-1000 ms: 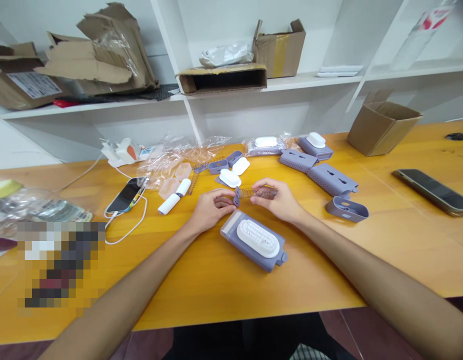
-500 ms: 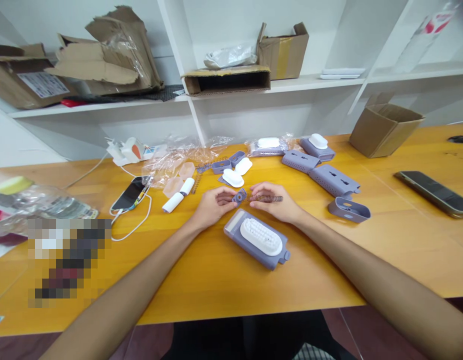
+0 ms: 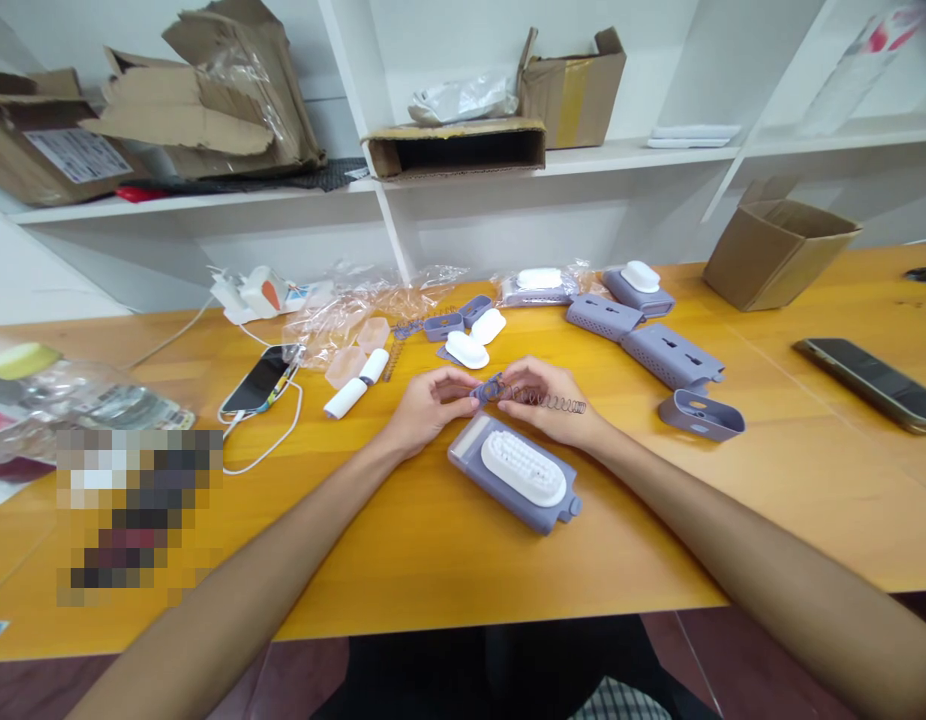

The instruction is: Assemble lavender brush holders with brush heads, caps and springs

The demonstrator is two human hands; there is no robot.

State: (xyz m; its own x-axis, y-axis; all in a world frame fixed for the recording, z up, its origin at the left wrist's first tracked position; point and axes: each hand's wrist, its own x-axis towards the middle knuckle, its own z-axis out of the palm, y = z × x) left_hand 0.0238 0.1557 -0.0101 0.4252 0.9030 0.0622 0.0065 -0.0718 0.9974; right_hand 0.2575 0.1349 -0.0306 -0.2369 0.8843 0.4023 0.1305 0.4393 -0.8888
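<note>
My left hand pinches a small purple plastic piece above the yellow table. A thin metal coil spring runs from that piece to the right, and my right hand is closed on it, its free end sticking out past the fingers. Just in front of both hands lies a purple tray with a white brush head in it.
Behind my hands lie white brush heads, purple housings, a purple cap, clear bags and a white roller. A charging phone is at left, another phone at right, a cardboard box back right.
The spring lay between my hands; now it has swung to point right past my right fingers. Both hands have stayed in place, turning slightly.
</note>
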